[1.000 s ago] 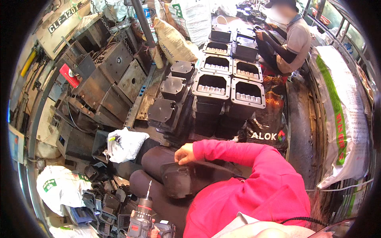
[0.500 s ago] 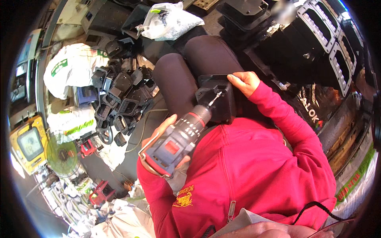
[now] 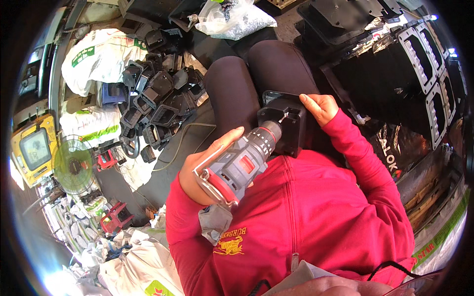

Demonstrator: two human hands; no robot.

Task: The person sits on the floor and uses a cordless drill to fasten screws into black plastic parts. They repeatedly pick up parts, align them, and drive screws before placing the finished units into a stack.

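Observation:
A grey and red cordless drill [image 3: 242, 165] is gripped in my left hand [image 3: 195, 172], whose fingers wrap around its handle behind the body. Its chuck points up and to the right, and the thin silvery bit reaches into a black plastic housing [image 3: 296, 135] resting on my lap. I cannot make out whether a screw sits at the bit's tip. On the far right side of the housing, my right hand [image 3: 321, 108] is closed on the rim, the thumb on top and the other fingers mostly hidden.
Many similar black housings [image 3: 160, 86] lie heaped to the left, beside white sacks [image 3: 108, 56]. A clear plastic bag [image 3: 237, 19] of small pieces stands beyond my knees. Black frames [image 3: 437, 79] are stacked at right; a green fan [image 3: 74, 165] is at far left.
The drill's chuck has come closer to the housing, so less of the bit shows. My head view has shifted, moving the surroundings in the picture. Both hands keep their holds.

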